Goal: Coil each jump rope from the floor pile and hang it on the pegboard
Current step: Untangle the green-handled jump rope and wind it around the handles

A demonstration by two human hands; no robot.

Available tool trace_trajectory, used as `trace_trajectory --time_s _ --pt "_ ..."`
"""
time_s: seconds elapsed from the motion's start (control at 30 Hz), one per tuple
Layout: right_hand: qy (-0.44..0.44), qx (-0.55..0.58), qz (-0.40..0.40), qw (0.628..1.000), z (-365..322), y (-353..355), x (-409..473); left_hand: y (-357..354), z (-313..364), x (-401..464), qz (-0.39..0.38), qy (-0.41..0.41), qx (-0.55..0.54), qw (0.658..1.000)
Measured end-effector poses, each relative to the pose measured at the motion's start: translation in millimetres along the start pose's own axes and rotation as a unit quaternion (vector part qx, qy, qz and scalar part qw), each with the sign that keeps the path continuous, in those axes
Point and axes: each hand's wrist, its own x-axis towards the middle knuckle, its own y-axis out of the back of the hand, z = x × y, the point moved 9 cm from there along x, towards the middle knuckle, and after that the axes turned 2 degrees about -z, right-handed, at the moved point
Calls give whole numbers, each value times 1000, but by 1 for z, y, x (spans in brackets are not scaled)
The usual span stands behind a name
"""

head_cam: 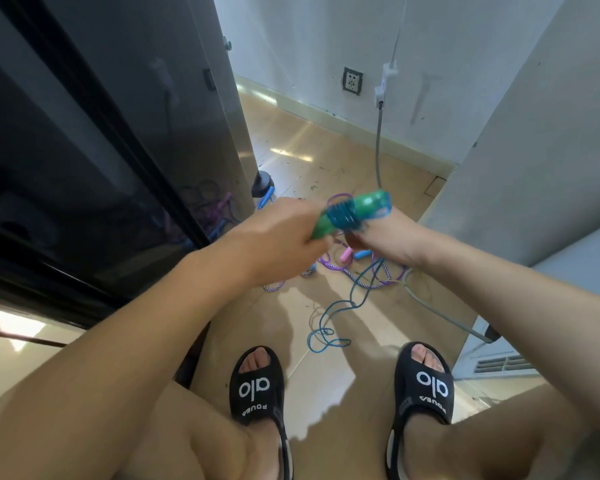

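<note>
— What have you got there?

— The green handles of the blue rope. My left hand grips their lower end, fingers curled round. My right hand is under the top end, pinching the rope where it feeds on; its fingers are mostly hidden behind the handles. A band of turns is already wound round the middle.

— And the rest of it?

— It hangs from my right hand and lies in loose loops on the floor just ahead of my sandals.

— How do you wind it well?

— I'd lay each turn snug beside the last, keep light tension, and let the slack rise freely so it doesn't drag the pile along. I'd leave a loop free for the peg.

— The pile?

— The purple ropes, with pink and blue handles, lie just past the blue one, near the dark glass cabinet.

— The room?

— A glossy tan floor, a white wall with a socket, and a grey cable running down it. No pegboard in sight.
</note>
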Motion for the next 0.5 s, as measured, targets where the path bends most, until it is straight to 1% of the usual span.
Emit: trace_trajectory --time_s 0.07,0.1,0.17,0.2,0.27,0.33,0.4,0.5 --pt "-33 -10 46 998 3 -5 -7 8 -28 5 41 77 -43 995" --pt "-38 -21 55 998 1 -11 -12 7 -44 8 45 117 -49 991" --pt "-14 -68 58 996 -14 -24 -25 -3 -69 10 19 173 -25 984" --pt "12 -94 52 994 -25 -30 -31 -8 -76 10 -3 191 1 982" --pt "77 -120 31 989 -50 -39 -41 -19 -78 13 -51 187 62 979" --pt "125 -136 44 982 -68 -30 -43 -24 -68 18 -69 161 120 977" --pt "137 -161 80 974 -76 -11 -40 -20 -58 19 -61 142 156 976" --pt "162 -217 104 957 -90 7 -38 -29 -44 15 -95 91 260 957"
